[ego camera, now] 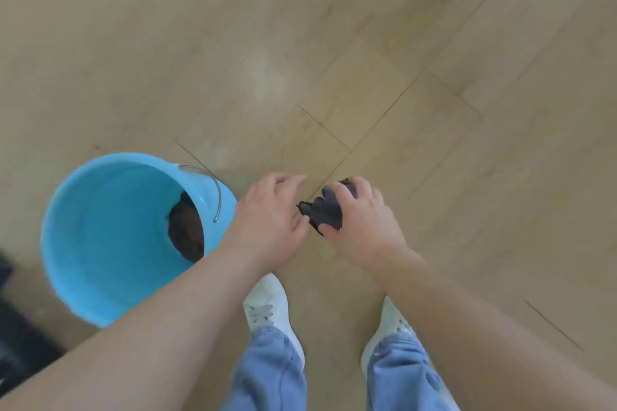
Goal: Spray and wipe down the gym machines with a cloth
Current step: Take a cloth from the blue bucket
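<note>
Wood-look floor [334, 27], blue bucket [100, 227] holding dark rag [187, 233], right hand [360, 223] gripping cloth [325, 212]

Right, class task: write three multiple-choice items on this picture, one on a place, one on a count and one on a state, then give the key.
1. Where does the round light-blue plastic bucket stand?
A. On a bench
B. On the pale wooden floor, left of the person's feet
C. On a shelf

2. How many white lace-up shoes show?
A. One
B. Two
C. Three

3. What is the right hand doing?
A. Hanging empty
B. Holding a spray bottle
C. Gripping a dark crumpled cloth

Key: 1 B, the bucket sits on the floor left of both shoes; 2 B, a pair shows side by side; 3 C, the fingers curl round the cloth.
</note>
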